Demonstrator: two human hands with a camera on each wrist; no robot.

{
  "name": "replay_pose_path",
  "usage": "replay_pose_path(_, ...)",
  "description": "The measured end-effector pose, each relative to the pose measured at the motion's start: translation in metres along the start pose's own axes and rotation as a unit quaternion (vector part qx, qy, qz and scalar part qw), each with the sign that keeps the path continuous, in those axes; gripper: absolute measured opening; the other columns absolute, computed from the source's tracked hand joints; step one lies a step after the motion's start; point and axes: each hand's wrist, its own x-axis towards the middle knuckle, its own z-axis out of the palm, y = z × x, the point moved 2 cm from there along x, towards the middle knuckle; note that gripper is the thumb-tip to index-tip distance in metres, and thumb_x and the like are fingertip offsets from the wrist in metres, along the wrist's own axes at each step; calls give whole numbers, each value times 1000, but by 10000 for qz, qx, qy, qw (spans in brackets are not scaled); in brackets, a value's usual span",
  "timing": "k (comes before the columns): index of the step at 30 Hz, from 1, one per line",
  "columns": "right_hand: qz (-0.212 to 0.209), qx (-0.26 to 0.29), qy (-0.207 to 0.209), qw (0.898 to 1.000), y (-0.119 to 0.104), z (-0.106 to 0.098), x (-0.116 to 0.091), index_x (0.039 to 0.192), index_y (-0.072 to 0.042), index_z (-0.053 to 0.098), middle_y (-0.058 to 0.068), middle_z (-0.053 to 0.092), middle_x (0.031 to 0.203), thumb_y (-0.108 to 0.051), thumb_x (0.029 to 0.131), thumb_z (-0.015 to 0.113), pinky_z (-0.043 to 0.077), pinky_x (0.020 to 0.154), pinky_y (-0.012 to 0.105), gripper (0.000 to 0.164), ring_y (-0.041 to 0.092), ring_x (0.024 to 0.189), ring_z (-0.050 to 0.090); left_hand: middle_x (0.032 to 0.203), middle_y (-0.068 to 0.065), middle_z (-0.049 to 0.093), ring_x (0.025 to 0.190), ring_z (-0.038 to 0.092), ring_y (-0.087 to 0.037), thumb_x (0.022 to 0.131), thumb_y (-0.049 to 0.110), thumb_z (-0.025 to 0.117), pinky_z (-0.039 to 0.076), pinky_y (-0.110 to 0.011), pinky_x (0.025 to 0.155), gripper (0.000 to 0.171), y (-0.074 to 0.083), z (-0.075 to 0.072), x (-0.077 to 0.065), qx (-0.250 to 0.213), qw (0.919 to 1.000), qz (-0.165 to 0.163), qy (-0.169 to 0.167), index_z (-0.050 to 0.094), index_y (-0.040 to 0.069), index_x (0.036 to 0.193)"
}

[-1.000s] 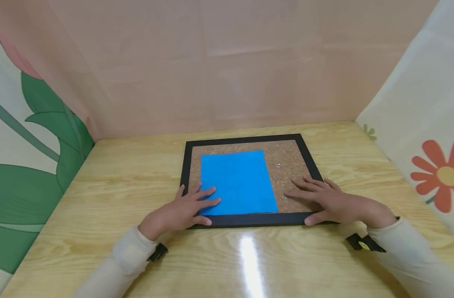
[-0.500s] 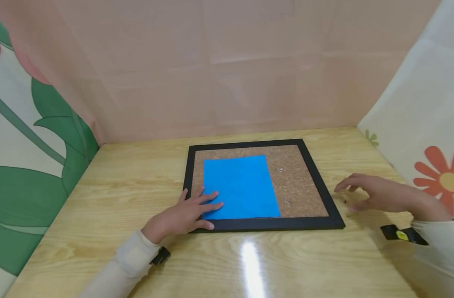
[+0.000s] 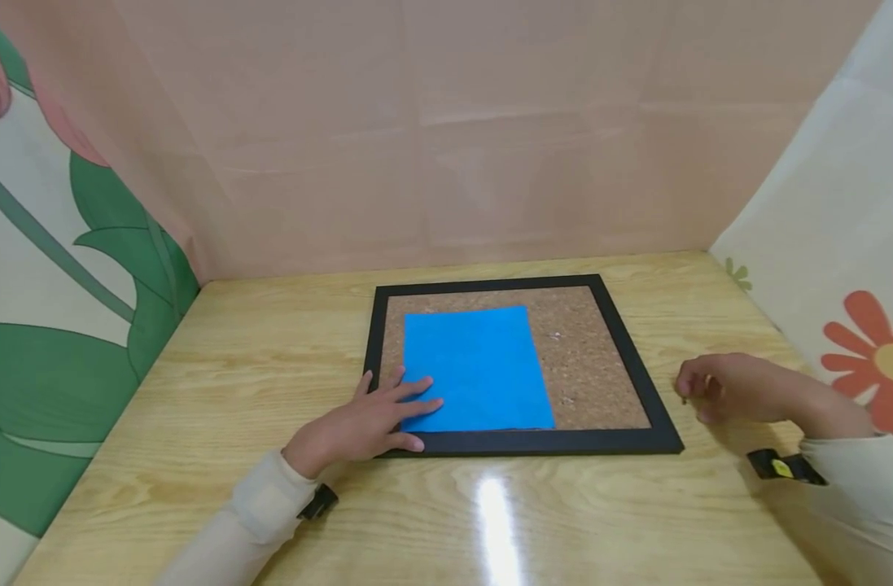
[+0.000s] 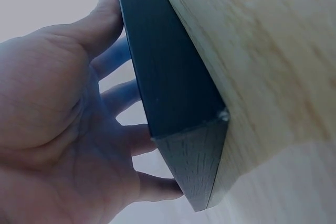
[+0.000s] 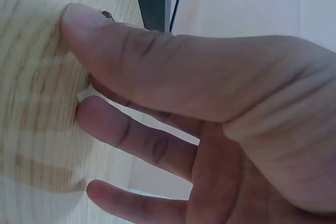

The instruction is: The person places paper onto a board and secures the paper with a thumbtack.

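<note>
A blue sheet of paper (image 3: 479,370) lies on a black-framed cork board (image 3: 593,358) on the table. My left hand (image 3: 361,423) rests with spread fingers on the board's near left corner, some fingertips on the paper. In the left wrist view, the thumb and fingers reach over the black frame (image 4: 168,61). Beside the board's right edge, my right hand (image 3: 746,391) is low over the table with bent fingers. A tiny dark object (image 3: 684,400) is at its fingertips; in the right wrist view it looks metallic, partly behind the thumb (image 5: 105,40). Thumb and index finger look apart.
Two small shiny bits, one farther back (image 3: 555,335) and one nearer (image 3: 567,400), sit on the bare cork right of the paper. A pinkish sheet (image 3: 446,163) hangs behind the wooden table (image 3: 285,350). Printed cloths flank both sides.
My right hand has left the cork board's right side and moved right, down to the table near the tiny object, its fingers more bent. My left hand stays on the board and paper.
</note>
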Motion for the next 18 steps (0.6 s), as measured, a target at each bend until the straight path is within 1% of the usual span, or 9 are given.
replay_pose_path(2,-40,32,-19,10000,0,1,1,96,-18,61,-3,54,88,-17,79,82,41,65,22,27,3,73,49,169,-2,15,155,0,-41,98,47,55,1,-74,116,64,0,0,0,18,10000,1,6,34,30,156)
replay_pose_path(5,-165,-9,19,9999,0,3,2,96,-19,61,-4,55,87,-18,79,82,43,66,22,27,1,74,50,168,-2,16,155,0,-41,98,47,54,2,-74,115,64,-1,1,0,34,10000,14,26,34,30,156)
replay_pose_path(9,-441,-272,255,9983,-2,2,4,92,-21,61,-9,57,84,-15,80,81,46,66,23,24,-2,75,50,168,-1,16,155,0,-41,98,47,54,2,-74,116,64,-1,1,1,52,10000,8,35,34,30,156)
replay_pose_path(12,-568,-399,398,9968,-3,2,4,90,-21,61,-10,56,81,-10,81,80,45,65,22,24,-3,74,50,169,-1,16,155,0,-40,98,47,54,2,-74,116,64,0,1,1,59,10000,-7,32,34,30,156)
replay_pose_path(18,-521,-434,349,9971,-4,3,4,89,-21,60,-12,57,80,-11,82,79,46,64,22,23,-4,73,50,168,-1,16,155,0,-40,98,47,54,2,-73,116,64,-1,2,1,110,9999,0,59,33,31,156)
